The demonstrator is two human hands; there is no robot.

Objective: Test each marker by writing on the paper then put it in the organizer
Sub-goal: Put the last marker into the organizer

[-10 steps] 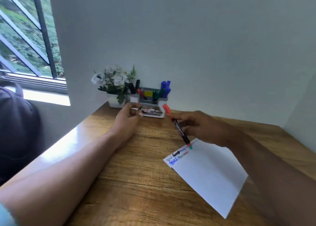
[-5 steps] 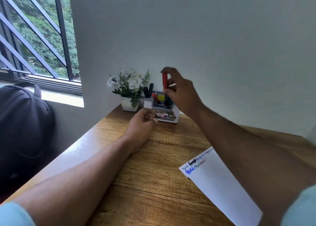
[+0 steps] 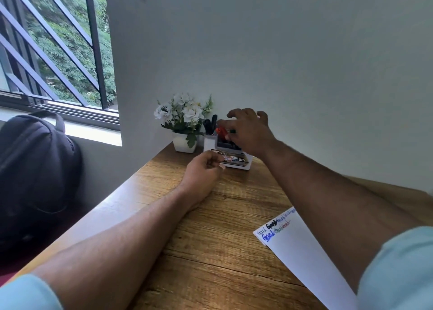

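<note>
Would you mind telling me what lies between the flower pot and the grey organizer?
Head view: a white cup holding black markers.

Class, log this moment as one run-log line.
right hand: over organizer, red marker at fingertips | left hand: rests on desk | paper: written on

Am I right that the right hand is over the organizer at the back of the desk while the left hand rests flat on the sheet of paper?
Not quite: in the head view the left hand rests on the bare wooden desk just before the organizer, well clear of the paper. The right hand is indeed over the organizer.
</note>
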